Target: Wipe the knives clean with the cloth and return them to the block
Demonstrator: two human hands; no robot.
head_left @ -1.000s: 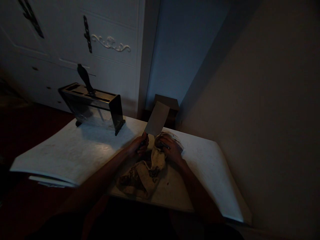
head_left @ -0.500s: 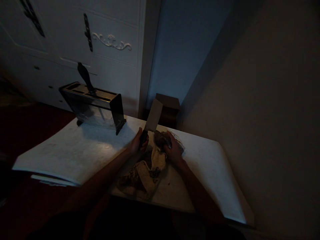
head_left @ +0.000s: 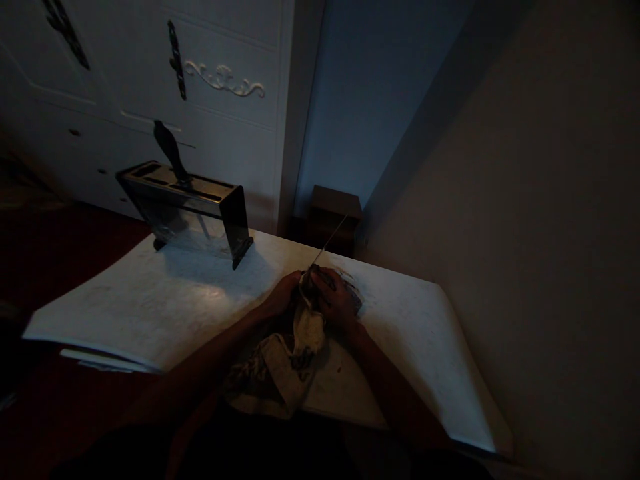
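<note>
A cleaver is turned edge-on, so its broad blade shows only as a thin line pointing up and to the right. My left hand is closed around its handle, which is mostly hidden now. Against the handle end of the blade, my right hand bunches a brown and tan cloth. The cloth's loose end hangs down over the near edge of the white table. Dim light hides the exact finger positions.
At the table's back left stands a knife holder with a clear front and one black-handled tool upright in it. Behind are a white cabinet and a brown box. A wall rises at right.
The cleaver has rolled from showing its flat side to edge-on. My right hand has brought the cloth left, up to the blade's base beside my left hand.
</note>
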